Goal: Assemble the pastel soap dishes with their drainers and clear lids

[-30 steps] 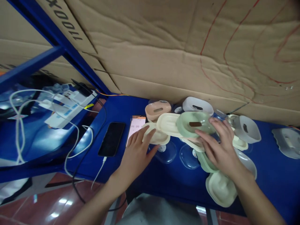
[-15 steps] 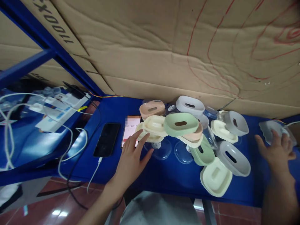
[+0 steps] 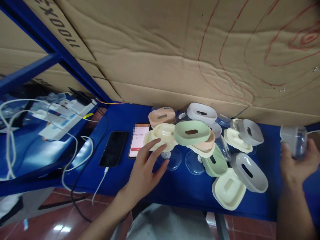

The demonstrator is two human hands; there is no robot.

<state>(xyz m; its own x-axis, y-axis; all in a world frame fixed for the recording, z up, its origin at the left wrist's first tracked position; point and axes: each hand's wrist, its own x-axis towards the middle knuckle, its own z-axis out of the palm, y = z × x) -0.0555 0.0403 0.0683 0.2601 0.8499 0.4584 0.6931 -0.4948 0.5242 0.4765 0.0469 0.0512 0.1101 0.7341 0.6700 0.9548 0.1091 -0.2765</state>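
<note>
My right hand (image 3: 296, 163) grips a clear plastic container (image 3: 301, 140) with a whitish part on its left side, held upright at the right of the table. My left hand (image 3: 150, 163) is open, fingers spread, its fingertips over the edge of a cream oval tray (image 3: 163, 131); whether they touch it is hard to tell. Close to that hand lie a clear lid (image 3: 173, 160) and a green slotted oval dish (image 3: 192, 132). Further right are a grey slotted dish (image 3: 250, 172) and a cream tray (image 3: 228, 190) partly under it.
A lit phone (image 3: 136, 148) and a dark phone (image 3: 113, 149) with a charging cable lie on the left of the blue table. More slotted dishes, peach (image 3: 162, 115) and white (image 3: 202, 112), stand at the back. A power strip (image 3: 67, 120) and cables fill the far left.
My right hand has closed on the clear container and raised it from lying flat. My left hand has shifted slightly to the right and stays spread.
</note>
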